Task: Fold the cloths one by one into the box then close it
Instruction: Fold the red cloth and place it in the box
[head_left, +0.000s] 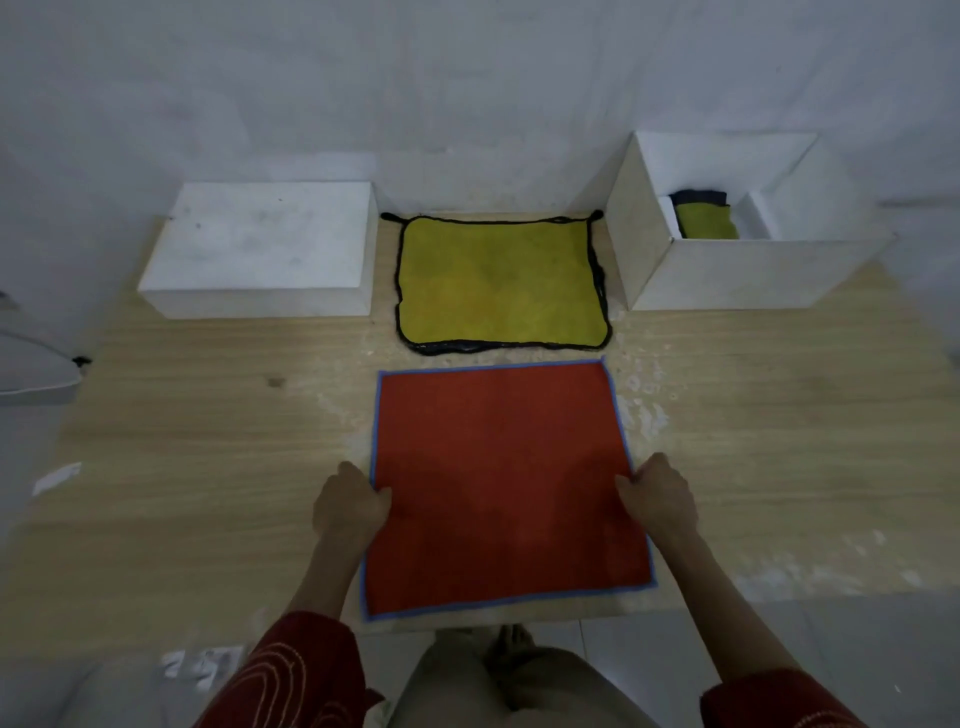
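Note:
A red cloth with a blue hem lies flat and spread out on the wooden table, near the front edge. My left hand pinches its left edge about midway along. My right hand pinches the right edge at the same height. Behind it a yellow cloth with a black hem lies flat. At the back right stands an open white box; a folded yellow cloth rests inside, with something dark folded behind it.
A white lid, or closed box, sits at the back left beside the yellow cloth. The wooden table ends just in front of my legs. A grey object lies off the table's left side. A white wall stands behind.

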